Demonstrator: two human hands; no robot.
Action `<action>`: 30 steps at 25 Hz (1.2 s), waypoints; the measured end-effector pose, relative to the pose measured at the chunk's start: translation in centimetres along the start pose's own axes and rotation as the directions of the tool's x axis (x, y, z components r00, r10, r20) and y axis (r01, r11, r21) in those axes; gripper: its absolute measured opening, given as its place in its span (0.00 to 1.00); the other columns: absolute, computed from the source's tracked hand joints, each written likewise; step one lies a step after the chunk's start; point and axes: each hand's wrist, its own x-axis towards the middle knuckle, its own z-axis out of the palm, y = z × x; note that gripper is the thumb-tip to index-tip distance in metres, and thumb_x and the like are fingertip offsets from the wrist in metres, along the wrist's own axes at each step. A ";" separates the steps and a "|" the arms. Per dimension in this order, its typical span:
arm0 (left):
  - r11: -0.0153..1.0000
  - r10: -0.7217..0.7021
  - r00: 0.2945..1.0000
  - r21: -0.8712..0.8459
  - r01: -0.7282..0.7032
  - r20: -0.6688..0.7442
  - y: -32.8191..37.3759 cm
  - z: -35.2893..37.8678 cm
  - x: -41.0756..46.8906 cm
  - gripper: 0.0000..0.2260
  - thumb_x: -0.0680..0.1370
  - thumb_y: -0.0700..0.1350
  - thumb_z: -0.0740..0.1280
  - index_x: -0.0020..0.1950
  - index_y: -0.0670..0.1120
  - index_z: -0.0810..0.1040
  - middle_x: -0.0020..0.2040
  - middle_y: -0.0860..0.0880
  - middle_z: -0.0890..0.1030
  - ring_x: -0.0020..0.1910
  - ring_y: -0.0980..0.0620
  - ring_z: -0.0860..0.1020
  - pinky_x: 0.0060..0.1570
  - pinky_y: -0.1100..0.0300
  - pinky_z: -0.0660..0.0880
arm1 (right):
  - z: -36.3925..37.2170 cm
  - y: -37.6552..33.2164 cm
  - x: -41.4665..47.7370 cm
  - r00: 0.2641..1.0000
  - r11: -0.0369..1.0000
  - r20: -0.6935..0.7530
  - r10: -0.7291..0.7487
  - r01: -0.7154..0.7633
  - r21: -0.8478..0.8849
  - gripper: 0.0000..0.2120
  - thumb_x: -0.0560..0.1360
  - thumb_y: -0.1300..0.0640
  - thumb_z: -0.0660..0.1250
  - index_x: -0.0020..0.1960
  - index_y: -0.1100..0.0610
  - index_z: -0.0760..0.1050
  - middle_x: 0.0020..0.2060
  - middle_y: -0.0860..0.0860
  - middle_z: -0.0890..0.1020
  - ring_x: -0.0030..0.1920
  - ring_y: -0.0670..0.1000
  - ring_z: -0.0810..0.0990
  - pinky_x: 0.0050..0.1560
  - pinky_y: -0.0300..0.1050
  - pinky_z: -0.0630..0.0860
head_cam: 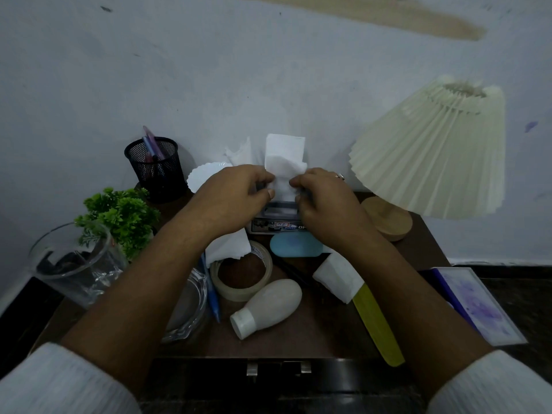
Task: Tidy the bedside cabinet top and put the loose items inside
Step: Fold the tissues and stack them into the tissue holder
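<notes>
Person; two arms in view from above.

Left sleeve (59, 383): white knit; fine lengthwise ribbing; thick, soft-looking fabric; the cuff edge lies high on the forearm, so the forearm and wrist show bare.

Right sleeve (493, 386): same white ribbed knit; same weight and ribbing; the cuff edge is equally high, with the forearm bare beyond it.

Left hand (236, 192): bare; thumbnail visible, trimmed short.

Right hand (325, 198): bare; one ring (340, 175) on a finger; pale metal with a small raised top; finer detail too small to tell; which finger cannot be told.
</notes>
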 end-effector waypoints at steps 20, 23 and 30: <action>0.983 -0.174 0.985 -0.063 0.174 -0.006 -0.6 -1.4 -4.1 0.11 0.81 0.52 0.66 0.54 0.48 0.84 0.50 0.49 0.84 0.49 0.49 0.82 0.53 0.47 0.81 | -2.0 -1.1 -4.6 0.966 0.947 0.089 0.241 -0.254 0.195 0.24 0.79 0.57 0.67 0.73 0.59 0.68 0.61 0.58 0.77 0.58 0.55 0.76 0.51 0.41 0.68; 0.976 -0.186 0.983 -0.115 0.184 -0.008 -1.0 -1.5 -4.4 0.12 0.81 0.52 0.65 0.60 0.49 0.82 0.52 0.49 0.84 0.50 0.50 0.82 0.55 0.47 0.80 | -2.0 -1.6 -4.8 0.963 0.941 0.130 0.237 -0.260 0.214 0.25 0.79 0.58 0.67 0.74 0.59 0.67 0.65 0.57 0.75 0.63 0.54 0.75 0.55 0.39 0.68; 0.969 -0.223 0.974 0.101 0.225 -0.036 -1.9 -2.4 -4.8 0.09 0.80 0.51 0.66 0.46 0.49 0.82 0.46 0.48 0.84 0.45 0.48 0.82 0.50 0.48 0.81 | -1.6 -4.1 -5.4 0.996 0.985 -0.090 0.027 -0.011 0.174 0.15 0.78 0.58 0.68 0.64 0.55 0.76 0.59 0.52 0.79 0.57 0.50 0.78 0.57 0.46 0.76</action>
